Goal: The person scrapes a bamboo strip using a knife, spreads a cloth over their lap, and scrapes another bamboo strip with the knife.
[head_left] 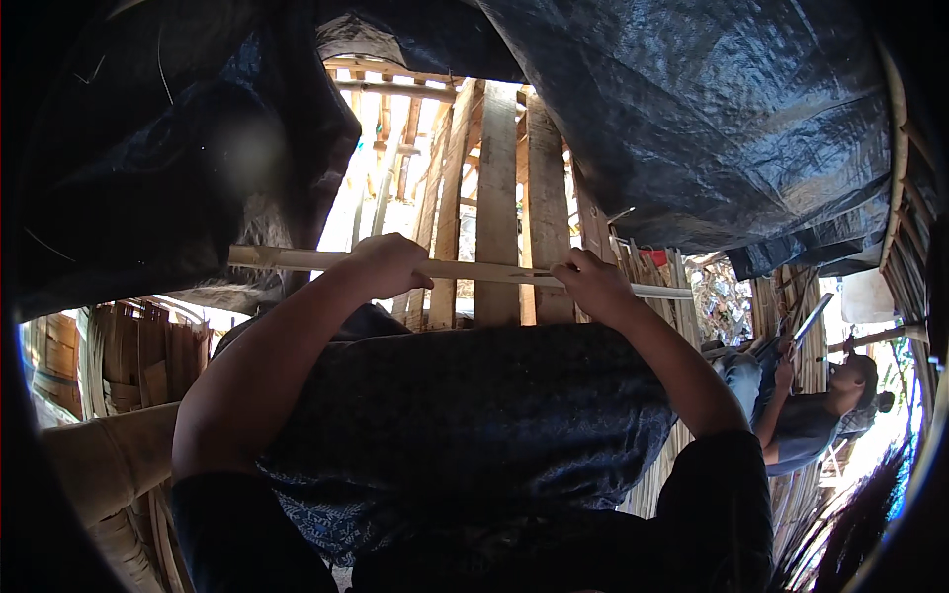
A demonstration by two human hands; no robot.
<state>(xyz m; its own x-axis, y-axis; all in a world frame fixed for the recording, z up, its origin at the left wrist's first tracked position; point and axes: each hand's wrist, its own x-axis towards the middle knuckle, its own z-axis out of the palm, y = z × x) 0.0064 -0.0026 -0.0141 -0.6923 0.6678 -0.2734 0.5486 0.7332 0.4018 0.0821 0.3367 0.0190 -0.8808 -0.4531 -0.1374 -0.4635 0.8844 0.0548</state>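
Pole (484, 272) held crosswise at centre, nine to three o'clock. Left hand (388, 265) clamped on it; right hand (598, 287) likewise, fingertips unclear. Planks (497, 198) at twelve, lower ends hidden behind dark cloth (494, 395). Co-worker (806, 425) towards four, partly obscured; held object indistinct.

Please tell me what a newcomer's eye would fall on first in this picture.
Probably the long pale stick, held crosswise near the centre by the left hand and right hand. Bright wooden planks stand out beyond it, with dark sheeting across the upper right. Another person shows at the right.
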